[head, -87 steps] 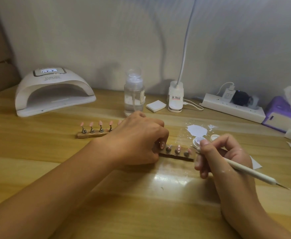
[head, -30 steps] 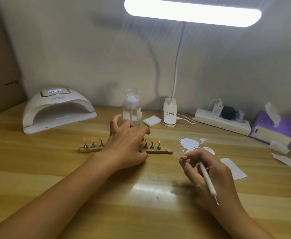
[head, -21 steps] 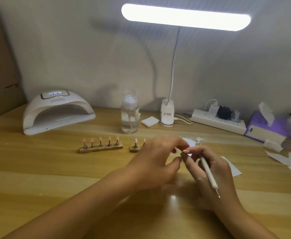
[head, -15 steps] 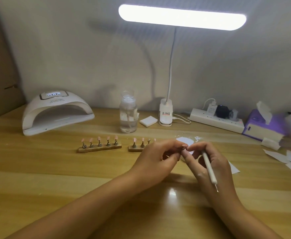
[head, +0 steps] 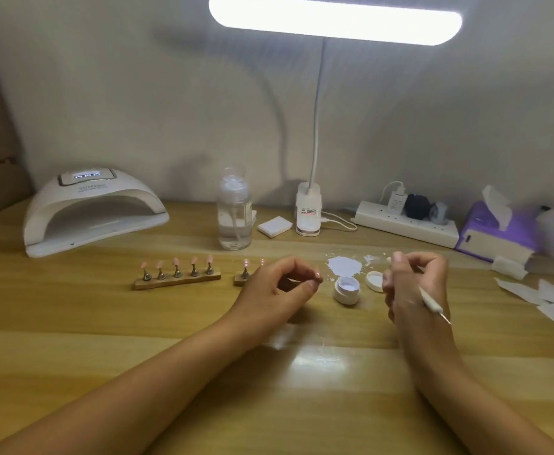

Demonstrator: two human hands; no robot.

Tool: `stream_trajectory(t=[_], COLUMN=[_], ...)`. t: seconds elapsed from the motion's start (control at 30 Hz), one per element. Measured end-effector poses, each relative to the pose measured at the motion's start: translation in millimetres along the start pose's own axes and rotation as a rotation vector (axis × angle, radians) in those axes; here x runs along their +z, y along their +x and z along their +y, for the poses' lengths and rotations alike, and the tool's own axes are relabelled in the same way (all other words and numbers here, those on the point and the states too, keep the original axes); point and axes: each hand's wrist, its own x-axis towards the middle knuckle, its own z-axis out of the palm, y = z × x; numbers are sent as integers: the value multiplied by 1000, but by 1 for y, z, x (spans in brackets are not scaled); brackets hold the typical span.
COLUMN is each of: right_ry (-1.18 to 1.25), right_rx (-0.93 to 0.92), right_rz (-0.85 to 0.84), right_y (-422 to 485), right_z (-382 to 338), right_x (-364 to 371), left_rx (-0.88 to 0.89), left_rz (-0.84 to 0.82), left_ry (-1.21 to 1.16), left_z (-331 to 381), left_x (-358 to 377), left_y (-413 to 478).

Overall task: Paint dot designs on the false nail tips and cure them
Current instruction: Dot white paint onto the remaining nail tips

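- Find the false nail tips perched on small metal pegs along a wooden strip on the table, in front of the curing lamp.
- Look for a second strip just to the right, half hidden behind the left hand.
- Note the left hand curled, thumb and forefinger tips almost meeting; cannot tell whether pinching anything small.
- See the right hand wrapped round a thin white dotting pen, metal point aimed back toward the forearm and away from the work.
- Spot the open jar of white paint between the two hands, lid just beside it, a white smear just behind.
- Expect feather-light, thin, glossy, springy tips, likely to skate under the pen or pop off a peg under pressure.
- Take hold by the wooden strip, at its ends, never by the glossy faces; avoid smudging any wet dots.
- Steady a strip with the left hand while dotting, pressing down on bare wood only.
- Carry the strip level into the lamp's mouth; keep from tilting it and toppling the seemingly top-heavy pegs.
- Turn the pen round before dipping; touch down lightly.
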Motion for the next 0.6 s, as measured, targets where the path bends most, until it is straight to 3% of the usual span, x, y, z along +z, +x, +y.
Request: stream_trajectory(t=[0.2, 0.6], right_ry=[74, 3], right_rx=[71, 111], right_rz=[-56, -53], right_y=[5, 6], right_z=[7, 18], right_x=[-2, -1], left_rx=[43, 57], left_rz=[-48, -91], left_ry=[136, 162], left_z=[-7, -13], left_x=[4, 2], left_y=[1, 3])
